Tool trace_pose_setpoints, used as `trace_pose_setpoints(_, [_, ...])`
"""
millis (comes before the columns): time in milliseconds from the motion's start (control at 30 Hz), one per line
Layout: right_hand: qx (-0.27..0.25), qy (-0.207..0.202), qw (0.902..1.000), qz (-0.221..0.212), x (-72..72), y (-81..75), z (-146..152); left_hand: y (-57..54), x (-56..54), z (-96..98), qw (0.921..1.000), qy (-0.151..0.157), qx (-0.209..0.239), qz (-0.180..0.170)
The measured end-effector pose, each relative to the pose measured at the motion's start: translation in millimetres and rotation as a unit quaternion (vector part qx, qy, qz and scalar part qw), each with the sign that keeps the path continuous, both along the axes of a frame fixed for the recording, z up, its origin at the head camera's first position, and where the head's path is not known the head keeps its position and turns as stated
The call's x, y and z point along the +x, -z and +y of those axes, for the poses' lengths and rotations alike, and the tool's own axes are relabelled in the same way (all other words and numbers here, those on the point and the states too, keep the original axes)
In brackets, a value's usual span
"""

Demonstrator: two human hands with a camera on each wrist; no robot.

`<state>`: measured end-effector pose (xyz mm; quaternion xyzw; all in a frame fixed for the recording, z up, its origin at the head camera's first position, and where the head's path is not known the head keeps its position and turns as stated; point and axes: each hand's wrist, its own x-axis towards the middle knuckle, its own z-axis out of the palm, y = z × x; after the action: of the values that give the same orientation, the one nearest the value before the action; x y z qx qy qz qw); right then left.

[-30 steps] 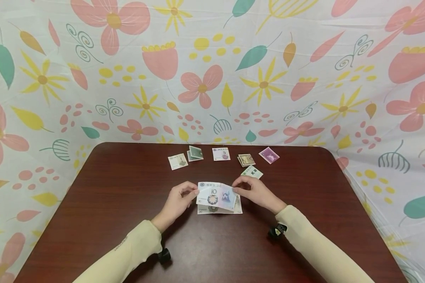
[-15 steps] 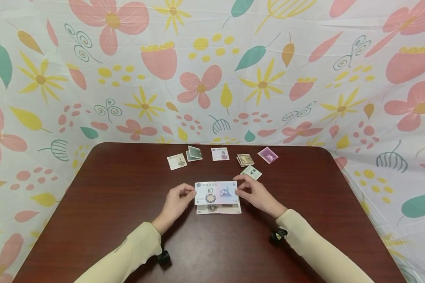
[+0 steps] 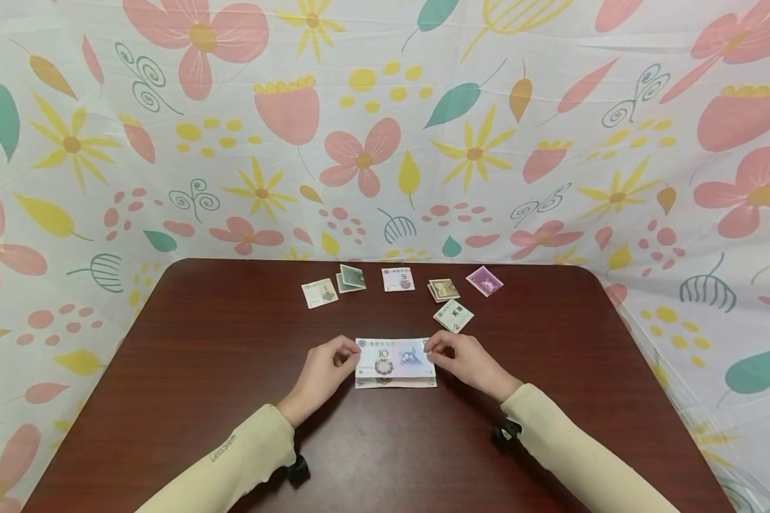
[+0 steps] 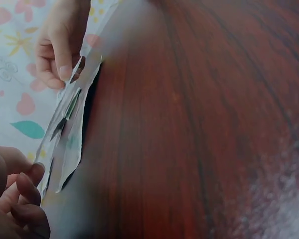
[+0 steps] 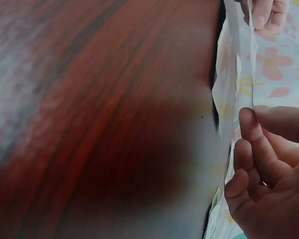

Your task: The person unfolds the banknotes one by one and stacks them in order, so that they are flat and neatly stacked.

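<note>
Banknote marked 10 (image 3: 398,368), pinched at opposite ends by left hand (image 3: 323,367) and right hand (image 3: 471,361); even, level tension should keep it square above the note marked 20 (image 3: 413,383).

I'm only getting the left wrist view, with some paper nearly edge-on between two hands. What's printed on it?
Observer: In the head view, the upper note, held between the left hand and right hand, shows a 10.
Visitor: And the sheet underneath?
Observer: The lower note shows a small 20 at its left corner, on the strip that peeks out.
Visitor: What's along the far side of the table?
Observer: There, on the dark red-brown table, is a rough row: a note marked 1, a folded green note, a note marked 5, a folded brown note and a purple note.
</note>
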<state>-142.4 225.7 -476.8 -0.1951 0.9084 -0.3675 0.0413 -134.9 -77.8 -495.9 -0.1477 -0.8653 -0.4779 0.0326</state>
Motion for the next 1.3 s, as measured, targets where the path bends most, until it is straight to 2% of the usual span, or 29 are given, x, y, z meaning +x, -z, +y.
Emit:
trace_pose_setpoints(267, [0.032,-0.021,0.9992,-0.005,0.5,3.8,0.9,1.8,1.1,-1.4,0.9987,0.028,-0.036,0.021])
trace_pose_setpoints(733, [0.042,-0.04,0.9983,-0.002,-0.5,7.9,-1.6,3.6,2.3,-2.7,0.9948,0.059,-0.076,0.034])
trace_pose_setpoints(1133, [0.068,-0.049,0.9963,0.021,-0.3,8.2,-6.8,3.5,0.2,0.6,0.9876,0.075,-0.124,0.06])
trace_pose_setpoints(1300, [0.095,-0.052,0.9938,0.028,-0.9,5.8,-9.2,1.5,-1.2,3.1,0.9832,0.077,-0.148,0.074])
